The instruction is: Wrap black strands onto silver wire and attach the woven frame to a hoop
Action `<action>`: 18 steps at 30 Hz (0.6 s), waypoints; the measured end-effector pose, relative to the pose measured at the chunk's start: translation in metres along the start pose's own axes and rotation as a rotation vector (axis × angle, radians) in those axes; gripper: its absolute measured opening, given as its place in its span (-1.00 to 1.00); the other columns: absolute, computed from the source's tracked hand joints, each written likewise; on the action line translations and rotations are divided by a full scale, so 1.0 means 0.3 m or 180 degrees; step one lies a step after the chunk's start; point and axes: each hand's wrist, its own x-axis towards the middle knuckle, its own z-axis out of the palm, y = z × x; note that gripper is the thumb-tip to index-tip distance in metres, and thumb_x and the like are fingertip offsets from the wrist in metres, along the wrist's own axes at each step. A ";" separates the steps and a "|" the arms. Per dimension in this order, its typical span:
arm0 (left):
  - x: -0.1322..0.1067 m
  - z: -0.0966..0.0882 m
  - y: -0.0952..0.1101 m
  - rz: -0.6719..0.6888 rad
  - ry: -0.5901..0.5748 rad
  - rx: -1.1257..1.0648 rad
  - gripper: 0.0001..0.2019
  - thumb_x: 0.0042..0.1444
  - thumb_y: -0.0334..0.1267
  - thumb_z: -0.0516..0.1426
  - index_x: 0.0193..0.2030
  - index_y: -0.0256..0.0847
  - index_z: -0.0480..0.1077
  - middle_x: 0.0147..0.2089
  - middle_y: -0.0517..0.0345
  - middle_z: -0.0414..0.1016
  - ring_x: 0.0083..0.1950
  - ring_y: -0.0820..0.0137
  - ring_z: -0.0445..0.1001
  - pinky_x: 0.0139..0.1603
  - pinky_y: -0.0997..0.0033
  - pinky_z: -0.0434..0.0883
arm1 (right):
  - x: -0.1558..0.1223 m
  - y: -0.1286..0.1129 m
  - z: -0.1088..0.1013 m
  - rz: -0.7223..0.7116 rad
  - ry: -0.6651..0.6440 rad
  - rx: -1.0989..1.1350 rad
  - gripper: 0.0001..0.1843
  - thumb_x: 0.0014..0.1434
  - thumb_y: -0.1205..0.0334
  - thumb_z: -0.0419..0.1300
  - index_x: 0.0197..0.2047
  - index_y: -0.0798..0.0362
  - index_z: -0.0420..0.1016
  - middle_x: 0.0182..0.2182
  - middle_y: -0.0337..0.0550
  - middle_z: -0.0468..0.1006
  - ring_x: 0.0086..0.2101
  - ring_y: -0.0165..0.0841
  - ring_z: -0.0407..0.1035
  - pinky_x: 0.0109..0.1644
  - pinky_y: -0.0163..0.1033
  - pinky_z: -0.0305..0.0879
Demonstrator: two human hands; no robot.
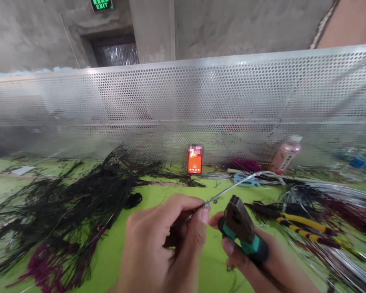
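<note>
My left hand (167, 240) pinches a thin silver wire (232, 187) between thumb and fingers; the wire runs up and to the right over the green table. Close beside it, my right hand (247, 254) grips pliers (242, 228) with teal and black handles. Their dark jaws point up, a little below the wire and just right of my left thumb. Whether the jaws touch the wire is not clear.
A heap of black feathery strands (67, 207) with some purple ones covers the left of the green table (158, 195). Yellow-handled pliers (305, 226), wire coils (347, 195), blue scissors (247, 179), a pink bottle (286, 154) and a lit phone (195, 160) stand before a perforated metal screen (183, 106).
</note>
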 end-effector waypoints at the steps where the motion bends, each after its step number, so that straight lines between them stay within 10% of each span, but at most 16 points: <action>1: -0.004 0.006 0.000 0.0129 0.0127 0.0157 -0.83 0.31 -0.25 0.15 -0.32 -0.13 0.51 -0.62 0.37 0.27 -0.65 0.57 0.17 -0.67 0.62 0.10 | 0.001 0.006 0.011 0.0007 0.0058 0.0064 -0.69 0.40 -0.03 0.11 -0.02 -0.04 0.55 -0.35 -0.13 0.56 -0.41 -0.29 0.49 -0.32 -0.26 0.56; 6: -0.024 0.025 -0.006 0.0477 0.0533 0.0656 -0.88 0.27 -0.34 0.17 -0.29 -0.08 0.49 -0.64 0.44 0.32 -0.71 0.60 0.13 -0.71 0.59 0.05 | 0.020 0.062 0.055 -0.0039 0.0020 0.0238 -0.68 0.41 -0.05 0.10 -0.23 -0.02 0.49 -0.37 -0.14 0.53 -0.42 -0.30 0.47 -0.41 -0.27 0.49; 18: -0.006 0.011 -0.005 0.0291 0.0172 0.0438 -0.85 0.33 -0.32 0.12 -0.25 -0.13 0.51 -0.60 0.42 0.44 -0.70 0.59 0.25 -0.66 0.62 0.14 | 0.039 0.107 0.084 0.0365 -0.0347 0.0592 -0.66 0.41 -0.06 0.12 -0.13 0.04 0.52 -0.40 -0.19 0.54 -0.38 -0.34 0.42 -0.28 -0.27 0.51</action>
